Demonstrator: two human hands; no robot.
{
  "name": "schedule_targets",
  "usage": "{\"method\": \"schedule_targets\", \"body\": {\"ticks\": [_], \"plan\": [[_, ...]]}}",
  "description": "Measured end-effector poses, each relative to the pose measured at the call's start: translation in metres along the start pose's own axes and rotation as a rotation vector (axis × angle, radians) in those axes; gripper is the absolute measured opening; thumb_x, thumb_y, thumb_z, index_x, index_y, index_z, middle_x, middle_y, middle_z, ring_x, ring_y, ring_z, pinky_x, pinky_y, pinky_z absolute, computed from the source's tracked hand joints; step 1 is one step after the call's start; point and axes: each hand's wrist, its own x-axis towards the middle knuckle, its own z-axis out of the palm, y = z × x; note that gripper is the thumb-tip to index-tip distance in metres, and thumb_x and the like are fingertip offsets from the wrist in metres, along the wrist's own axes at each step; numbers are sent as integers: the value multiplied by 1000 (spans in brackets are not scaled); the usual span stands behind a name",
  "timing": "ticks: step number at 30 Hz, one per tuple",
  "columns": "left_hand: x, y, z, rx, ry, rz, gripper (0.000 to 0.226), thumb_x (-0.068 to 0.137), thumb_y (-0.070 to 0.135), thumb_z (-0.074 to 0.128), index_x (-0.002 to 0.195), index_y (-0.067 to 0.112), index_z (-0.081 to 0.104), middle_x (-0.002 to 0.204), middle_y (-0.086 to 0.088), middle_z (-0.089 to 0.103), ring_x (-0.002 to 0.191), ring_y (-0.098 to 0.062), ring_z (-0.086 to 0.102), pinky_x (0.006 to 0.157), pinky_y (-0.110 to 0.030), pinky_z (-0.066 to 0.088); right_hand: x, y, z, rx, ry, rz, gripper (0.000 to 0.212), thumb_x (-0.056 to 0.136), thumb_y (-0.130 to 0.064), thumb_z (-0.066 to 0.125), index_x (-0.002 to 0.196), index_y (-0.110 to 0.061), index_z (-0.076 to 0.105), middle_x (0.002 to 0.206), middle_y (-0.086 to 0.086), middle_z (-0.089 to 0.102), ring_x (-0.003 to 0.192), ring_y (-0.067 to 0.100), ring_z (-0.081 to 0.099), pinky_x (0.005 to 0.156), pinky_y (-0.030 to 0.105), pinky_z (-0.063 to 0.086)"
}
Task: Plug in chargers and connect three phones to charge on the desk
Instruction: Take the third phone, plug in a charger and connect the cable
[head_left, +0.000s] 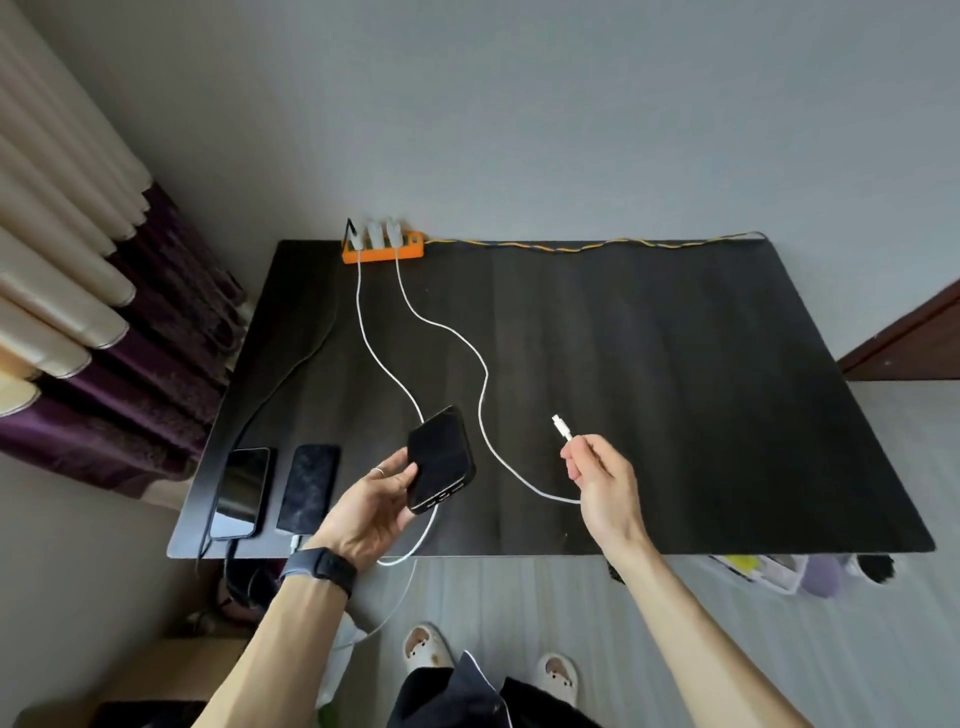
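Left hand (371, 506) grips the phone (440, 460); right hand (600, 475) pinches the cable (485, 395) just behind its plug (561, 427). Bring plug and phone end-on, squared, then push straight.

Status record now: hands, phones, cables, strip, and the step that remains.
left hand: holds third phone, lifted above the desk
right hand: pinches free white cable just behind its plug; plug not yet in the phone
power strip: orange, at the desk's far edge, three chargers plugged in
phones on desk: two, flat at the near left corner; left phone on black cable, second phone on other white cable; both appear connected
remaining: connect third phone
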Motion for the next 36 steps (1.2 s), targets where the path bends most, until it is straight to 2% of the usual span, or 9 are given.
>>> {"method": "schedule_targets", "body": {"ticks": [2,5,9,11,15,19,25,29,36], "plan": [[-6,-14,15,-20,14,39,42,83,0,53,123,4,60,102,-12,75,83,-18,75,75,-27,60,0,0,-16,139,-37,57,33,104,-17,47,76,-4,58,73,2,48,70,12,40,67,23,37],[-11,-32,28,-112,93,32,30,95,-4,42,119,3,59,93,-11,76,74,-17,75,58,-24,61,-3,2,-31,210,-83,96,33,104,-16,47,74,-8,57,71,0,45,62,11,36,57,13,33],[-11,-59,43,-230,192,26,42,95,3,51,137,-1,50,121,-18,65,101,-25,67,69,-29,62,-6,8,-49,103,-132,75,29,101,-18,50,75,-9,58,64,-7,44,60,10,37,61,22,34],[-12,-68,51,-293,239,14,42,95,3,53,137,-4,49,123,-20,62,104,-26,65,74,-30,61,-14,10,-51,-51,-147,-29,25,101,-22,50,80,-12,60,61,-6,43,59,10,38,60,23,35],[-20,-78,67,-343,279,7,25,95,-2,55,118,-9,59,107,-24,70,83,-29,75,67,-32,62,-35,12,-46,-288,-184,-359,25,102,-31,50,82,-17,58,59,2,49,52,14,40,53,23,36],[-25,-82,71,-346,281,14,25,93,-5,56,117,-12,60,115,-25,68,103,-30,71,77,-33,61,-47,22,-29,-450,-178,-507,38,99,-36,39,73,-13,54,64,-4,55,63,18,49,64,35,42],[-30,-77,66,-324,258,9,33,93,-4,57,125,-12,56,116,-24,68,110,-30,68,87,-37,58,-62,16,-10,-360,-240,-357,34,103,-23,41,73,-12,52,55,-11,49,58,10,45,58,20,31],[-33,-75,64,-324,242,14,36,92,-6,58,127,-12,53,113,-26,69,105,-32,70,76,-36,62,-66,7,-2,-350,-240,-342,34,104,-18,42,71,-14,49,57,-20,53,53,8,44,54,15,32],[-40,-76,58,-283,269,20,35,93,-7,55,127,-11,52,113,-28,69,107,-36,69,74,-37,62,-67,4,5,-437,-229,-384,34,102,-22,47,69,-15,50,51,-7,45,51,9,44,52,16,31]]}}
